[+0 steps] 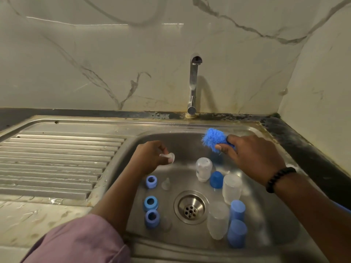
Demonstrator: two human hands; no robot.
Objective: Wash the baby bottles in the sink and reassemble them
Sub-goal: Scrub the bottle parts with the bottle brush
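Note:
My left hand (152,155) pinches a clear silicone teat (169,158) over the left of the steel sink (266,215). My right hand (250,160) grips a blue bottle brush (214,138) near the back wall of the basin. In the basin stand three clear bottles upside down (203,168) (232,188) (217,220). Three blue caps (216,179) (237,209) (237,233) stand beside them. Three blue collar rings (151,181) (150,203) (152,218) sit at the left. A second clear teat (166,184) stands by the top ring, and another clear teat (165,223) sits by the bottom ring.
The drain (190,206) lies in the middle of the basin. A chrome tap (193,82) rises behind the sink, with no water running. A ribbed draining board (57,160) stretches to the left. Marble wall panels close in the back and right.

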